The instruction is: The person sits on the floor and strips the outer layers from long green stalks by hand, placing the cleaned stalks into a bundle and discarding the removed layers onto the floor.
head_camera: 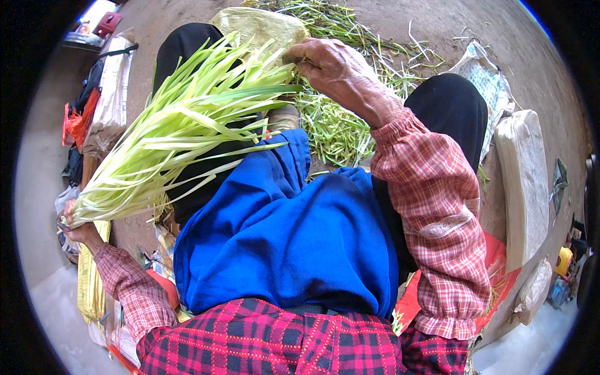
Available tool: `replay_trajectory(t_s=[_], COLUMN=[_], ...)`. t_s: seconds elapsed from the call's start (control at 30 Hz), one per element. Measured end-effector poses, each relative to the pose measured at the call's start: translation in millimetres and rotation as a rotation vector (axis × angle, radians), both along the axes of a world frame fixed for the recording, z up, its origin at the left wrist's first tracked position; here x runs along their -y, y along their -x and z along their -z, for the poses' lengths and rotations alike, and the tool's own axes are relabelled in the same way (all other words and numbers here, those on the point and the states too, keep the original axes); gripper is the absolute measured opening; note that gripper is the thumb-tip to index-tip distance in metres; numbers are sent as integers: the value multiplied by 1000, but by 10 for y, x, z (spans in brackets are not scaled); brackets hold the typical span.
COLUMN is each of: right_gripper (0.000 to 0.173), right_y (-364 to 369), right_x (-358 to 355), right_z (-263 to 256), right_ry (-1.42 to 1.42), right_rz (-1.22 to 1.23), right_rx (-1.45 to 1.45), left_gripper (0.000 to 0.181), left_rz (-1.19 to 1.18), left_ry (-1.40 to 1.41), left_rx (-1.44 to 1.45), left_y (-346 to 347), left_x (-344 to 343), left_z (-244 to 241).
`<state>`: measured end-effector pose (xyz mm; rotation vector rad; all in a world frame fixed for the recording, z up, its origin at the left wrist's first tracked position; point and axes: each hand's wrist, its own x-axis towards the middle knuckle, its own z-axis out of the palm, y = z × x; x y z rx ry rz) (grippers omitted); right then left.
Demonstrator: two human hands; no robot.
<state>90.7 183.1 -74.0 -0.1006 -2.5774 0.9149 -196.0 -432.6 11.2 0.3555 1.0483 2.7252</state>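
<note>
A big bunch of pale yellow-green leaves [187, 126], which look like blanched chives, slants across the left side over my left knee. My left hand [79, 229] grips its whitish stem end, low at the far left. At the upper end my right hand [333, 70] has its fingers curled and pinched at the leaf tips; the fingertips are partly hidden. One darker green leaf [267, 91] stands out among the pale ones. Below my right hand, a heap of leaf scraps [333, 126] covers the floor between my legs. A blue cloth apron [290, 234] lies over my lap.
A yellowish woven sack [260, 30] bulges beyond my knees, beside longer green trimmings [328, 21]. On the right are a long plastic-wrapped block [522, 187] and a patterned bag [478, 70]. Wrapped packages [112, 89] and a yellow sack [91, 281] line the left.
</note>
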Motion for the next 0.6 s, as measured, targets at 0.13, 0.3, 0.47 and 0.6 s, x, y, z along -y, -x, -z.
replay_trajectory(t_s=[0.13, 0.3, 0.47, 0.6], right_gripper=[22, 25, 26, 23], right_y=[-30, -12, -46, -100], right_x=[-45, -32, -32, -39], right_z=[164, 260, 145, 179], right_ry=[-38, 33, 8, -102], right_rz=[42, 28, 1, 9], right_rx=[76, 85, 191, 152], left_gripper=[23, 30, 35, 36], left_rz=[-106, 41, -162, -144], left_ry=[41, -83, 6, 30], left_rx=[45, 60, 73, 7], left_y=[132, 285, 118, -35], left_x=[267, 697, 364, 113], left_z=[128, 381, 303, 204])
